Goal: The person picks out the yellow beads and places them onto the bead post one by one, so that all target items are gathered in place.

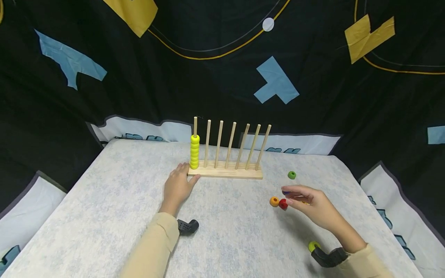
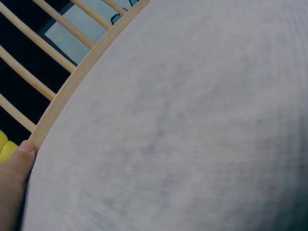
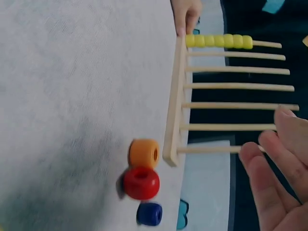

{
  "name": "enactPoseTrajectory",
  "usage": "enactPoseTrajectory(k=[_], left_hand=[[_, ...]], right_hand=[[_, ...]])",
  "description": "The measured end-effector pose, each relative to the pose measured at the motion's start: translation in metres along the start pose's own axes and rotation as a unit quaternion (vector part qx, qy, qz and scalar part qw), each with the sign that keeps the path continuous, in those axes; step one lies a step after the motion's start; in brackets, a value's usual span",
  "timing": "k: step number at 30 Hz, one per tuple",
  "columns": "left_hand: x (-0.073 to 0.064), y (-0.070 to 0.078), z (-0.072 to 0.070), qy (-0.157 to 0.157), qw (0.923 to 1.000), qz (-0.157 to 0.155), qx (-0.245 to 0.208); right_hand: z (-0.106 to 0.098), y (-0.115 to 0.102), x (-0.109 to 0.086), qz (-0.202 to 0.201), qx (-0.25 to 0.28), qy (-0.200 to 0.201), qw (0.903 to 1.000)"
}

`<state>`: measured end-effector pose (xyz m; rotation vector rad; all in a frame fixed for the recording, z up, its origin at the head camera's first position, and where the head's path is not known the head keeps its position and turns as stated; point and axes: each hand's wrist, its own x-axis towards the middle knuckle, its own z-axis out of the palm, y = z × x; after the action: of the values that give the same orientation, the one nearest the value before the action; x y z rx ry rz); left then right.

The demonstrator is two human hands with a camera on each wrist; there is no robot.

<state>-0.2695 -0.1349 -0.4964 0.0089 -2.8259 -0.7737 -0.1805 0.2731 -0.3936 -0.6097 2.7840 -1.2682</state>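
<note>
A wooden peg rack (image 1: 226,173) stands towards the back of the table, with several upright pegs. Yellow beads (image 1: 194,151) are stacked on its leftmost peg; the other pegs are bare. My left hand (image 1: 177,188) holds the rack's left end, the thumb (image 2: 21,156) against its front edge. Over loose beads on the right hovers my right hand (image 1: 311,202), fingers bent loosely with nothing visible between them. Below it lie an orange bead (image 3: 144,153), a red bead (image 3: 141,183) touching it, and a blue bead (image 3: 149,213), mostly hidden by that hand in the head view.
A green bead (image 1: 291,175) lies behind the right hand. Close to the right wrist's black camera mount (image 1: 328,257) is a yellow-green bead (image 1: 314,246). A black curtain (image 1: 215,88) with tape pieces hangs behind the pale table (image 1: 139,173).
</note>
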Motion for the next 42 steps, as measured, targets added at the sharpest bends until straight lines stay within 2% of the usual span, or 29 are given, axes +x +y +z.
enactPoseTrajectory(k=[5,10,15,22,25,31,36,42], left_hand=[[0.0,0.0,-0.001,-0.002,1.0,-0.002,-0.001],[0.0,0.001,-0.002,-0.004,1.0,-0.004,-0.002],[0.0,0.001,-0.002,-0.006,1.0,-0.003,-0.001],[0.0,0.001,-0.002,-0.005,1.0,0.0,0.0],[0.0,0.001,-0.001,-0.007,1.0,0.002,-0.002],[0.001,0.0,-0.001,-0.008,1.0,0.004,-0.004],[0.001,0.0,-0.001,-0.009,0.9999,0.003,-0.004],[-0.001,0.001,-0.003,-0.006,1.0,0.004,-0.002]], right_hand=[[-0.011,0.007,-0.014,0.027,-0.022,-0.032,0.9989],[-0.022,0.016,-0.027,0.049,-0.014,-0.079,0.9955],[-0.028,0.026,-0.041,0.087,0.011,-0.138,0.9865],[-0.031,0.042,-0.057,0.114,0.069,-0.205,0.9696],[-0.029,0.045,-0.062,0.113,0.085,-0.224,0.9643],[-0.025,0.05,-0.071,0.128,0.085,-0.245,0.9574],[-0.021,0.053,-0.077,0.152,0.047,-0.234,0.9593],[-0.019,0.058,-0.079,0.158,0.021,-0.218,0.9627]])
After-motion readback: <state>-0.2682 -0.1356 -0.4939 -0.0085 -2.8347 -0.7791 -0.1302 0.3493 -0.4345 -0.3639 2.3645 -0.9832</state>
